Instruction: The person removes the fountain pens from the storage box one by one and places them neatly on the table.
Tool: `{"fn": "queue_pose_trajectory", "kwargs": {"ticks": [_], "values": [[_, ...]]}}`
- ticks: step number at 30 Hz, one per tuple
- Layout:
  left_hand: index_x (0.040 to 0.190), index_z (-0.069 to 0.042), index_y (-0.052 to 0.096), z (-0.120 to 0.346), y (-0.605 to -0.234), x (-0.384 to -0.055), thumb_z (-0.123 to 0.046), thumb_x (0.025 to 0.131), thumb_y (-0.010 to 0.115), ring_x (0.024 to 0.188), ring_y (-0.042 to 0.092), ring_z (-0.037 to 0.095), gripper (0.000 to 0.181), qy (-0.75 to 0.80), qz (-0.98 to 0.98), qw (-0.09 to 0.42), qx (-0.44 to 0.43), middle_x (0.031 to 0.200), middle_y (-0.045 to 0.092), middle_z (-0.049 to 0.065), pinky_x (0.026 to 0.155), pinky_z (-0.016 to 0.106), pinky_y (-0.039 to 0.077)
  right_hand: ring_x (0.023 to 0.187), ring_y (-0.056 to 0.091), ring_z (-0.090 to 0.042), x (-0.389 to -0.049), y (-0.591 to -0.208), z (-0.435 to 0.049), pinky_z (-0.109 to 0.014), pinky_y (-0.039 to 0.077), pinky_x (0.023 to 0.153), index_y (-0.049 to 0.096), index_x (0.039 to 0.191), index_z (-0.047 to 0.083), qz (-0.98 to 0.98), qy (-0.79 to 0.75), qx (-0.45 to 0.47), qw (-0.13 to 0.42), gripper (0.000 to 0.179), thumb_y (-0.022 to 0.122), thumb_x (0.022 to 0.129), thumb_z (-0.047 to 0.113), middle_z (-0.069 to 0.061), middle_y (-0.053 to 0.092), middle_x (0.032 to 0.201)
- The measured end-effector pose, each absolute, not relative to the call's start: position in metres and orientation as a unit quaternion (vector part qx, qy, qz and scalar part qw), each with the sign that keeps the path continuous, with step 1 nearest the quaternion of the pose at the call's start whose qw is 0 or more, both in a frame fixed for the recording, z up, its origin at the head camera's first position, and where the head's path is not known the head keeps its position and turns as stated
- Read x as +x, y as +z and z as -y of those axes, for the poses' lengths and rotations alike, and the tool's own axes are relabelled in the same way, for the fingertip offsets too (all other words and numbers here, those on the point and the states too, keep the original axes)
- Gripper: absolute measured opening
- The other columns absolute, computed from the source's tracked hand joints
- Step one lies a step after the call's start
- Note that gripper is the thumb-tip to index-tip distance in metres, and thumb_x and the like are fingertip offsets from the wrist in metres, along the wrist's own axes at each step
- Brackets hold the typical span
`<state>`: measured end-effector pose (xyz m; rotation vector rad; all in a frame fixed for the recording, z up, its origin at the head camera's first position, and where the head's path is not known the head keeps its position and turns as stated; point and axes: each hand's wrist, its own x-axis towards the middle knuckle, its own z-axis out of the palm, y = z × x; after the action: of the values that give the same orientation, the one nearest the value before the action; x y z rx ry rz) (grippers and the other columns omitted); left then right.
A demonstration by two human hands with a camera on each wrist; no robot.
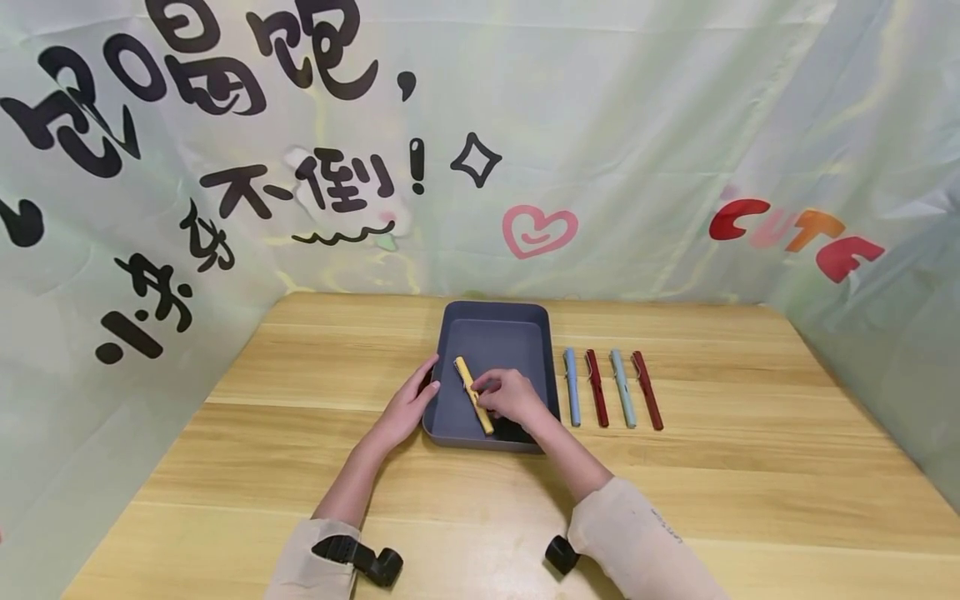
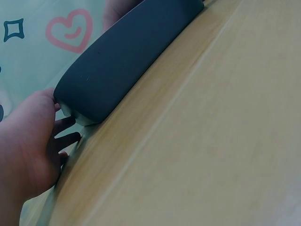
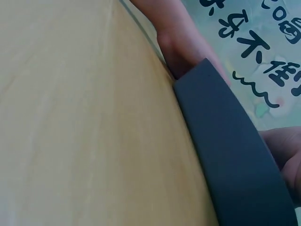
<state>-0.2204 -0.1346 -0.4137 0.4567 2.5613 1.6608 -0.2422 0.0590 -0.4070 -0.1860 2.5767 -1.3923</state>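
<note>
A dark blue-grey rectangular tray [image 1: 495, 312] lies on the wooden table. Inside it, a yellow pen [image 1: 463, 371] slants from upper left to lower right. My right hand [image 1: 510, 396] reaches over the tray's right side and pinches this pen near its middle with thumb and fingers. Against the tray's left wall, my left hand [image 1: 408, 408] rests with extended fingers, its thumb close to the rim. The left wrist view shows that hand [image 2: 33, 141] at the tray's corner [image 2: 94, 94]. Behind the tray wall [image 3: 230, 150] in the right wrist view, the right fingers are hidden.
Right of the tray, a row of capped pens lies on the table [image 1: 750, 467]: a blue pen [image 1: 572, 387], a dark red pen [image 1: 597, 387], a pale green pen [image 1: 622, 387] and another dark red pen [image 1: 647, 390]. A printed cloth [image 1: 637, 150] hangs behind the table.
</note>
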Motion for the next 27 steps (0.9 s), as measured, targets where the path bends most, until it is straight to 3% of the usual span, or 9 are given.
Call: {"fn": "queue_pose_trajectory", "kwargs": {"ticks": [5,8,14,21,27], "values": [[0.144,0.0,0.025,0.135,-0.414,-0.22,-0.012,0.099,0.04,0.133,0.019,0.032,0.048,0.539,-0.828,0.029,0.151,0.146,0.022,0.02,0.106,0.044,0.017,0.053,0.054,-0.014,-0.238,-0.411,-0.057,-0.027,0.046,0.05,0.068,0.096,0.007,-0.895,-0.432,-0.083,0.071,0.018,0.07,0.079,0.009,0.0,0.06,0.068],[0.144,0.0,0.025,0.135,-0.415,-0.22,-0.012,0.099,0.04,0.133,0.019,0.032,0.048,0.538,-0.828,0.03,0.152,0.146,0.023,0.019,0.106,0.044,0.018,0.058,0.054,-0.014,-0.234,-0.413,-0.054,-0.027,0.045,0.052,0.066,0.1,0.007,-0.915,-0.385,-0.108,0.048,0.026,0.074,0.077,0.016,0.001,0.059,0.071],[0.144,-0.001,0.026,0.137,-0.425,-0.227,-0.013,0.099,0.041,0.133,0.019,0.032,0.048,0.542,-0.825,0.023,0.157,0.146,0.023,0.02,0.106,0.045,0.017,0.068,0.054,-0.017,-0.23,-0.413,-0.049,-0.03,0.046,0.059,0.064,0.105,0.007,-0.935,-0.337,-0.11,0.031,0.035,0.078,0.073,0.013,-0.001,0.057,0.077],[0.145,-0.011,0.028,0.14,-0.451,-0.242,-0.02,0.099,0.042,0.134,0.021,0.026,0.049,0.54,-0.828,0.011,0.151,0.147,0.025,0.012,0.106,0.043,0.019,0.066,0.053,-0.015,-0.23,-0.413,-0.048,-0.027,0.045,0.057,0.068,0.093,0.006,-0.94,-0.326,-0.091,0.029,0.023,0.078,0.074,0.014,0.0,0.057,0.074],[0.145,-0.013,0.029,0.14,-0.453,-0.243,-0.02,0.099,0.043,0.133,0.021,0.025,0.049,0.538,-0.83,0.001,0.146,0.147,0.026,0.01,0.106,0.042,0.018,0.061,0.052,-0.013,-0.229,-0.414,-0.049,-0.027,0.044,0.057,0.069,0.081,0.007,-0.941,-0.325,-0.092,-0.002,0.012,0.077,0.074,0.013,0.003,0.056,0.067]]}}
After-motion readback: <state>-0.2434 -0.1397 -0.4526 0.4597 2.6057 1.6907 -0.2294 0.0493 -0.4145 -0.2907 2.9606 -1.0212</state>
